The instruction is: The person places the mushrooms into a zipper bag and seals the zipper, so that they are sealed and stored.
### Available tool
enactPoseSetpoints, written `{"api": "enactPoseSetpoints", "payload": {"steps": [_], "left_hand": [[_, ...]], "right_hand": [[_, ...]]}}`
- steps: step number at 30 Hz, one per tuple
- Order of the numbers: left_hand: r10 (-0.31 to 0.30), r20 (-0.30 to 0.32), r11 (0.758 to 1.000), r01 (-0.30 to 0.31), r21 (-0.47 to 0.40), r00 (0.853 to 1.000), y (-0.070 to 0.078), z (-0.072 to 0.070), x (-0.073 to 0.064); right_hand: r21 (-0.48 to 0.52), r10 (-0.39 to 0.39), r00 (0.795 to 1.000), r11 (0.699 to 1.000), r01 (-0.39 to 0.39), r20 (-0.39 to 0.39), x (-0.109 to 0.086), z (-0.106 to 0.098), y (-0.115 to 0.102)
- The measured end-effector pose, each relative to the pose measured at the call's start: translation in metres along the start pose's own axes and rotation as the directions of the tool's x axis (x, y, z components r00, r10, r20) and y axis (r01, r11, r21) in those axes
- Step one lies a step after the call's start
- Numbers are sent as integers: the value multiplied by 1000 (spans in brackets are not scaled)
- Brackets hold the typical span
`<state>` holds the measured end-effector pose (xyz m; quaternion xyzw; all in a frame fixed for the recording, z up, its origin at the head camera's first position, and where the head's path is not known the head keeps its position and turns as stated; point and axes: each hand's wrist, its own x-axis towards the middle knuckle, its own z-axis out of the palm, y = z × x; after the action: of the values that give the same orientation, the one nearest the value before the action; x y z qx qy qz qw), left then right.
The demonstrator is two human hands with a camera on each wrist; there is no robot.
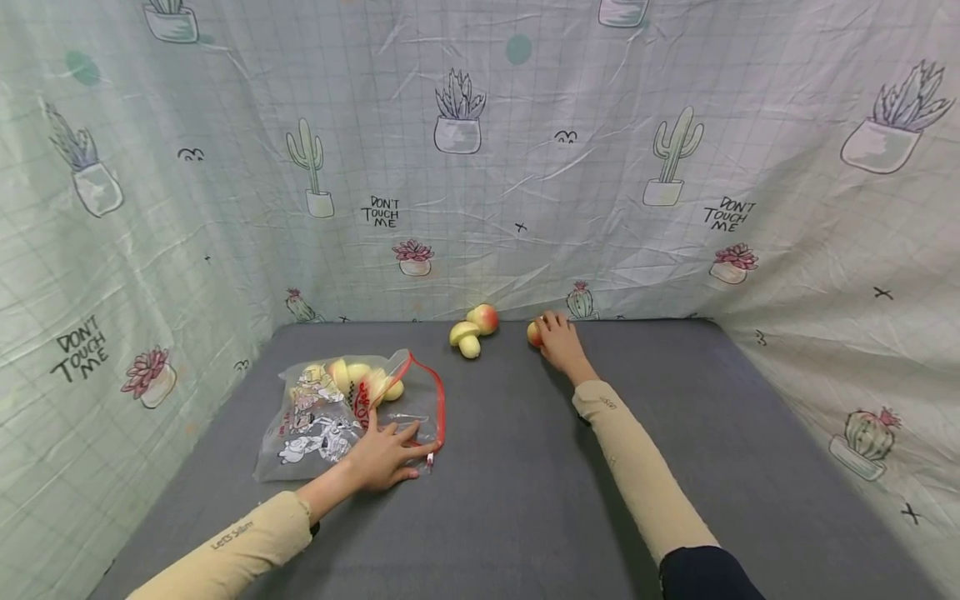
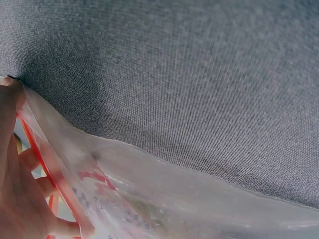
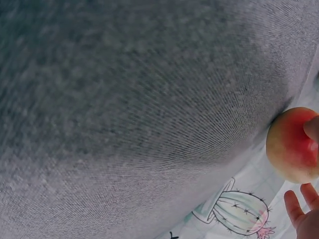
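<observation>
A clear printed plastic bag (image 1: pixel 300 454) with a red-edged mouth lies at the left, several yellow pieces (image 1: pixel 358 372) inside it. Over its mouth spreads my left hand (image 1: pixel 382 456), fingers apart and mostly straight, touching the film. The left wrist view shows those fingers along the red edge (image 2: pixel 42 162), seen partly through plastic. At the back of the table, my right hand (image 1: pixel 562 343) grips a red-and-yellow apple (image 3: pixel 291 144); its thumb lies on one side and fingertips are at the other. The hand covers much of the apple in the head view.
A yellow mushroom (image 1: pixel 465 335) and another red-and-yellow apple (image 1: pixel 486 318) sit together at the table's back edge, between bag and right hand. Behind the dark grey table (image 1: pixel 510 500) hangs a cloth (image 1: pixel 517 150) printed with cacti, also along both sides.
</observation>
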<state>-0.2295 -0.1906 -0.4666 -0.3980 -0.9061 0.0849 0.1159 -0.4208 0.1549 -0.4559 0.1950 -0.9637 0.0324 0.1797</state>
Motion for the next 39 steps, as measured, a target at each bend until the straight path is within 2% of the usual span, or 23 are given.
{"api": "enactPoseSetpoints", "payload": {"steps": [1,5,7,13,17,22,26,34,39], "left_hand": [[-11,25,1000,11,-8,1000,2,-5,1],[-32,85,999,31,11,996,4,-8,2],[-35,96,999,34,14,995,4,-9,3],[-31,74,999,30,18,997,2,-10,3],[-33,84,999,32,8,996,1,-10,3],[-30,92,1000,30,-1,995,1,-11,3],[-28,86,1000,29,-7,996,2,-10,3],[-42,100,999,43,-12,994,3,-9,3],[-47,110,999,48,-10,993,3,-9,2]], "right_hand": [[-1,-7,1000,1000,7,-11,0,0,0],[-2,-34,999,999,34,-22,-2,1,2],[-11,-47,999,999,47,-15,-3,2,3],[-51,-87,996,995,87,-7,-7,0,7],[-59,-109,994,993,107,-28,-9,-1,8],[-87,-133,991,988,131,-15,-10,-1,7],[-101,-139,990,985,139,5,-11,-1,7],[-66,-106,991,992,111,77,-15,-4,9],[-94,-119,990,988,127,82,-19,-6,11]]}}
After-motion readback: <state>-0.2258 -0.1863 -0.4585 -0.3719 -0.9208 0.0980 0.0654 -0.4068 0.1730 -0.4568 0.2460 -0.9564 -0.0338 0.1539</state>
